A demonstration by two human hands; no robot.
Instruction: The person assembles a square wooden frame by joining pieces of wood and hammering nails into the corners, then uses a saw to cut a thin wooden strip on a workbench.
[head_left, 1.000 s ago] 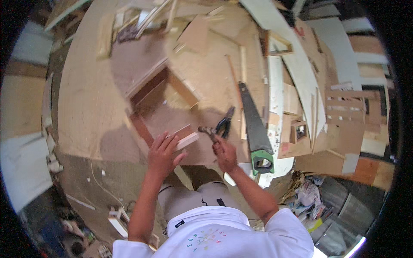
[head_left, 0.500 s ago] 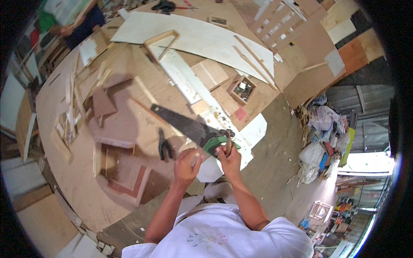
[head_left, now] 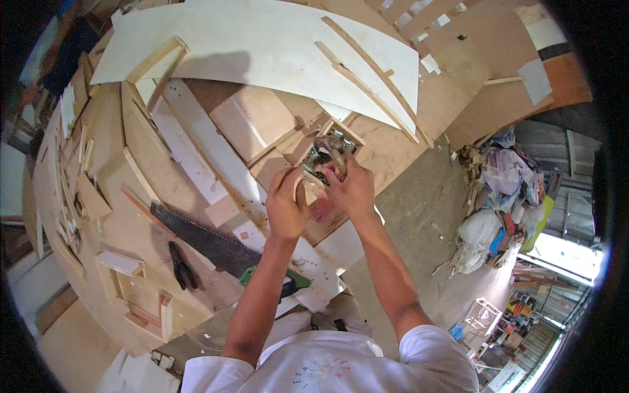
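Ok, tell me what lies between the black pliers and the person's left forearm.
The head view shows the dark-bladed, green-handled handsaw between black pliers and left forearm.

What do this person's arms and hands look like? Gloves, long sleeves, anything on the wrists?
Both arms are bare from short white sleeves down. The left hand and right hand wear no gloves, and no watch or band shows at either wrist.

Both arms outstretched, left hand [head_left: 286,208], right hand [head_left: 354,190] close together, fingers curled
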